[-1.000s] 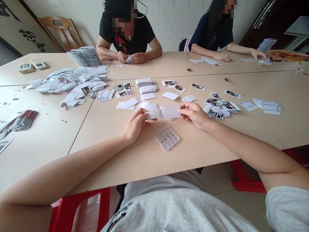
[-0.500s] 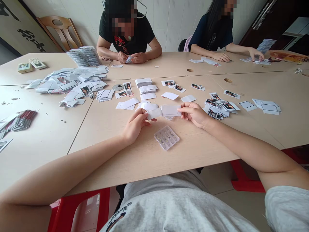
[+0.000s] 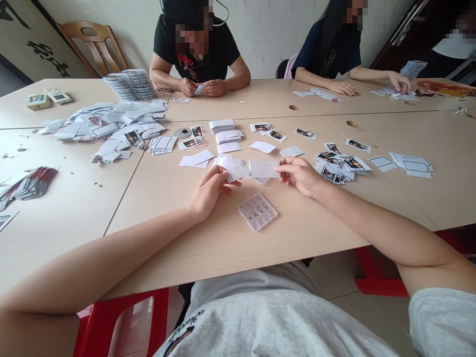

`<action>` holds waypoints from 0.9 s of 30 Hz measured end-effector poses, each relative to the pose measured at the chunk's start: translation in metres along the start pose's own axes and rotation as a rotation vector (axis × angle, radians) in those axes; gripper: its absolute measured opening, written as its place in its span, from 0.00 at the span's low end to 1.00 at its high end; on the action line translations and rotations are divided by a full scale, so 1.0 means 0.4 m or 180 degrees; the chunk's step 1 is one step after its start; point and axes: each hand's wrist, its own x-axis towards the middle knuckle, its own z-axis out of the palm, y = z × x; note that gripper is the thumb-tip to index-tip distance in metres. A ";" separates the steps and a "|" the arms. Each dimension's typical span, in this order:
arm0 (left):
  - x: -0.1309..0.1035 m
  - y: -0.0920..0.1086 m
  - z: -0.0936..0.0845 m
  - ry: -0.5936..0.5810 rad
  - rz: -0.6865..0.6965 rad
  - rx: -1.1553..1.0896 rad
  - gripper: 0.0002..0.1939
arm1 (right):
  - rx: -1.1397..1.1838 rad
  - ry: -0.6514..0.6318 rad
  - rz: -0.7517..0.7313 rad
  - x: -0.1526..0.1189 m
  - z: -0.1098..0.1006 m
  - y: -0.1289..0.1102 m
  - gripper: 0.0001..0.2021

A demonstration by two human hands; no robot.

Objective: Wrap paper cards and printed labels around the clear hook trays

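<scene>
White slip and pale rectangle sit side by side between the person's two hands, just above the table. The left hand pinches the white slip by its left end, thumb uppermost, so that the slip reaches out to the right of the fingertips. The right hand grips the right edge of the pale rectangle between thumb and fingers, and the piece extends leftward from them toward the other hand. The inner ends of both pieces come very close together; whether they touch or overlap cannot be told. Nearer the person's body, below the gap between the hands, lies a clear case with small metal pieces in its compartments. Loose white papers lie just beyond the left fingertips, with a stack of white cards farther out. To the right of the right hand, near it, is a heap of picture cards.
</scene>
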 end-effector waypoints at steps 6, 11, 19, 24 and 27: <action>0.001 0.001 0.001 0.0010 0.0001 -0.0050 0.07 | 0.0071 0.0007 0.0013 -0.001 0.000 -0.003 0.12; 0.001 0.004 0.003 0.0024 -0.0010 -0.0061 0.07 | 0.0099 0.0044 0.0029 -0.002 0.001 -0.006 0.12; 0.001 0.002 0.004 0.0046 0.0016 -0.0069 0.06 | 0.0117 0.0035 0.0018 -0.003 0.003 -0.007 0.10; 0.000 0.004 0.005 0.0072 0.0003 -0.0072 0.06 | 0.0132 0.0057 0.0043 -0.002 0.003 -0.008 0.10; 0.000 0.006 0.006 0.0094 -0.0001 -0.0076 0.06 | 0.0126 0.0062 0.0045 -0.002 0.004 -0.009 0.10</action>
